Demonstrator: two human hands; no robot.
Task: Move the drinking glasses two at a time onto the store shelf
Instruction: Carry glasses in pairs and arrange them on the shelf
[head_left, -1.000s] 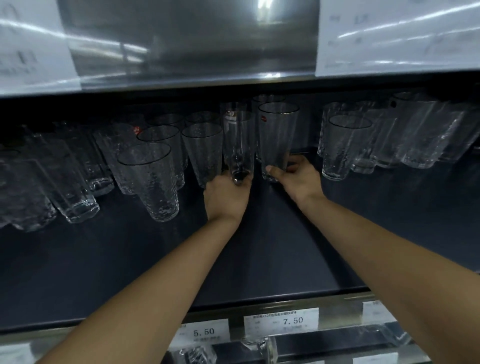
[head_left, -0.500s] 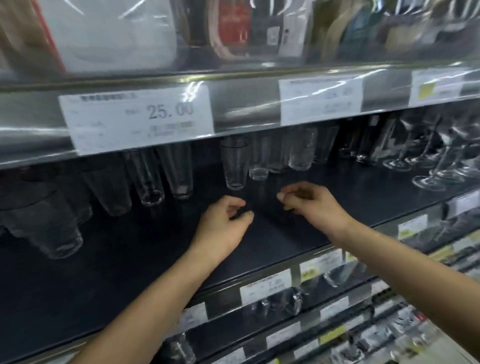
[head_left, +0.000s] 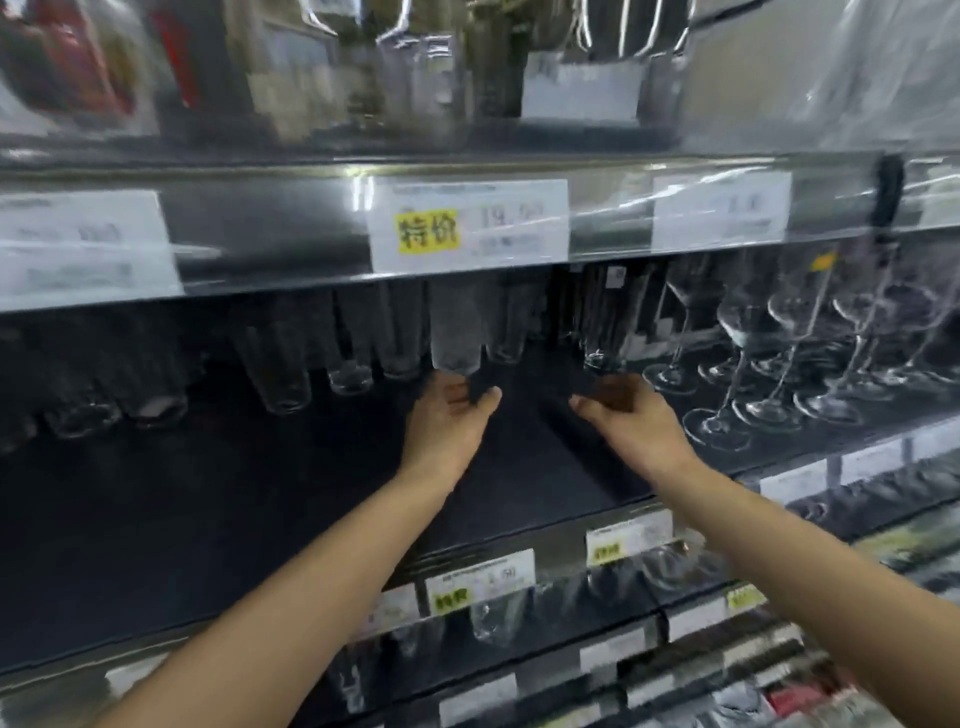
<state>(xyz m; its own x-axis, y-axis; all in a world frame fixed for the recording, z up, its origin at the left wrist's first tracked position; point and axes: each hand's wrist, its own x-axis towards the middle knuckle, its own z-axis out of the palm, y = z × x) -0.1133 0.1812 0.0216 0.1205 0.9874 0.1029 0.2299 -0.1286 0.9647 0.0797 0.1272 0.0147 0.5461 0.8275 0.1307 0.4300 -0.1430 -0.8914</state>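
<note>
- The dark store shelf (head_left: 218, 519) runs left to right, with bare surface at its near edge.
- Drinking glasses (head_left: 291, 358) stand in a row along the far side of it, left and centre.
- Stemmed wine glasses (head_left: 748, 364) crowd the right end.
- A price label (head_left: 470, 224) with a yellow patch hangs on the shelf edge above.
- The left hand (head_left: 451, 421) hovers just in front of a textured tumbler (head_left: 456, 332), fingers loosely spread and holding nothing.
- The right hand (head_left: 631, 415), blurred, is near a clear tumbler (head_left: 602, 332), fingers slack and empty.

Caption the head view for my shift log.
Both empty, left hand and right hand hover over the dark store shelf before clear tall drinking glasses, beside stemmed wine glasses.
</note>
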